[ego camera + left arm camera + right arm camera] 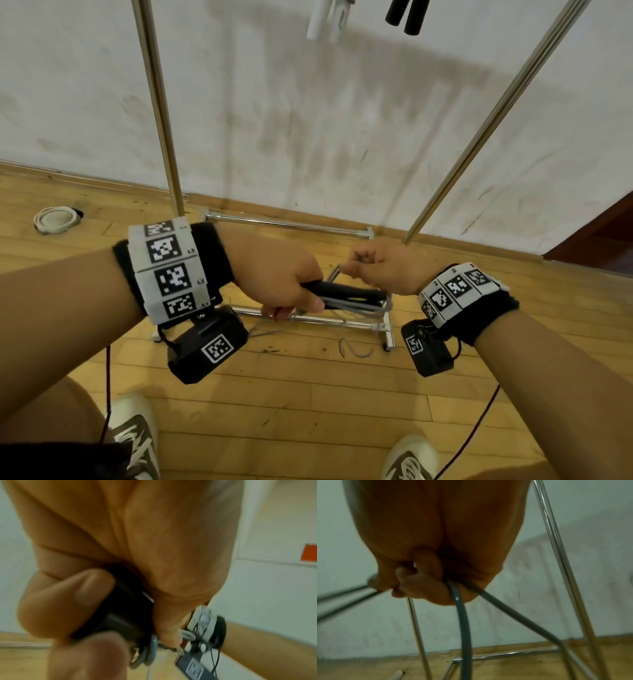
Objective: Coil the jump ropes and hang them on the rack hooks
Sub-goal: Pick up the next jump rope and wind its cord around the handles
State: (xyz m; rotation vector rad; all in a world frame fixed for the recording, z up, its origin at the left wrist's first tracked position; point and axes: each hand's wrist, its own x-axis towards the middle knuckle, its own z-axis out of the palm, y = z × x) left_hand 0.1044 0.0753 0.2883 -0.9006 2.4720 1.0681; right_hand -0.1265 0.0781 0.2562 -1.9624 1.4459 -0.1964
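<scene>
the left hand (287,284) grips the black handles (346,294), long axis level and pointing right toward the right hand (383,267). that hand, just beside, pinches the grey rope (335,272) (loose end on the floor) — rack uprights (157,102) stand beyond, hooks overhead.

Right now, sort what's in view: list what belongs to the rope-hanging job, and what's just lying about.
Belongs to the job:
- grey jump rope with black handles, gripped by the left hand
- right hand pinching its cord
- metal rack
- white handles and black hanging handles up top

Lying about:
- white coil on the floor
- shoes
</scene>
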